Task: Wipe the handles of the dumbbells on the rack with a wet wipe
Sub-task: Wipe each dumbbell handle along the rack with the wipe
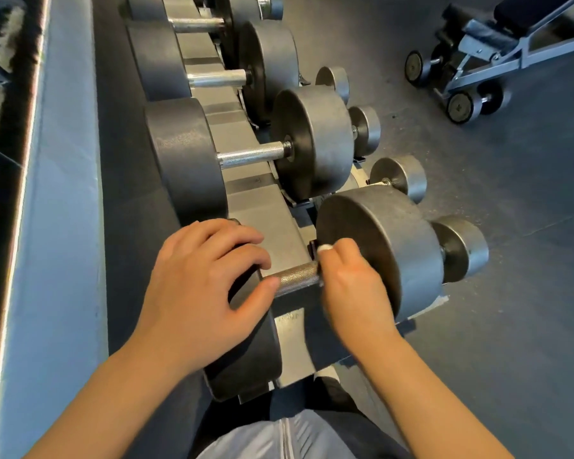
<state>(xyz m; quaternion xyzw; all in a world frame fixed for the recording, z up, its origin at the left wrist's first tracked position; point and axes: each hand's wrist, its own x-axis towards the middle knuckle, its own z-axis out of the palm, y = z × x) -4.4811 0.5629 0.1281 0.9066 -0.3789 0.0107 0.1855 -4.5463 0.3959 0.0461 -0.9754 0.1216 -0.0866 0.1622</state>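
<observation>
- Rack (262, 213) carries a row of dumbbells, handles crosswise.
- Nearest dumbbell (395, 246) sits at the rack's near end.
- Left hand (199, 283) rests on its left weight, fingers loosely spread.
- Right hand (352, 279) curls around its handle (297, 276), clamping the wipe (325, 248).

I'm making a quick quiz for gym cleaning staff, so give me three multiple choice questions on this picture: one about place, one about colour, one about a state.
1. Where is the right hand?
A. at the handle's right end
B. on the floor
C. on the bench

2. What colour is the wipe?
A. red
B. white
C. green

3. How is the left hand?
A. gripping a wipe
B. clenched, empty
C. resting on the nearest dumbbell's left weight

Answers: 1 A, its fingers curl round the knurled handle. 2 B, white shows above the fingers. 3 C, relaxed fingers lie over it.
</observation>
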